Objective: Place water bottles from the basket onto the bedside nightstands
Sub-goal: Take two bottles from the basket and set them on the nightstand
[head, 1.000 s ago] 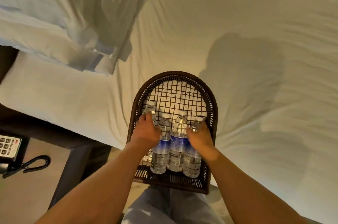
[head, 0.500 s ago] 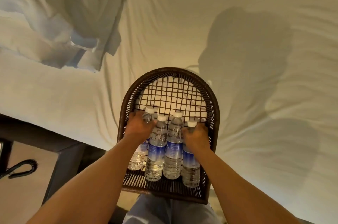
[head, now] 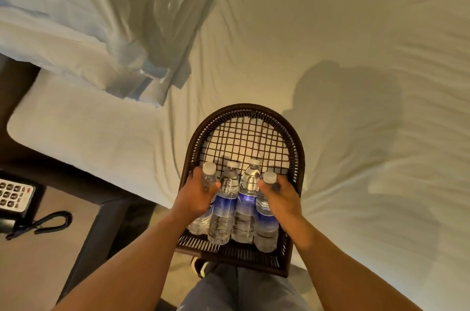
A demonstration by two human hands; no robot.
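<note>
**Four bottles in the basket, one under each of my hands**

The water bottles are clear ribbed plastic with white screw caps and blue label bands round the middle. I count four, standing upright in a tight row across the near half of the basket (head: pixel 243 112): the far-left bottle (head: pixel 209 176), the second bottle (head: pixel 225 205), the third bottle (head: pixel 246 205) and the far-right bottle (head: pixel 267 221). The two middle ones touch each other and their neighbours.

My left hand (head: pixel 197 197) is curled round the upper part of the far-left bottle, thumb across its front just under the cap, fingers wrapped behind. My right hand (head: pixel 282 198) is closed the same way on the shoulder of the far-right bottle, its cap showing above my knuckles. Whether either bottle is off the basket floor I cannot tell.

The basket is dark brown woven wicker, arched at the far end and square at the near end, with an open grid floor. It rests on the wrinkled white bed sheet (head: pixel 330 31), near the mattress edge. One telephone (head: pixel 14 196) with a coiled cord (head: pixel 48 221) sits lower left.
</note>
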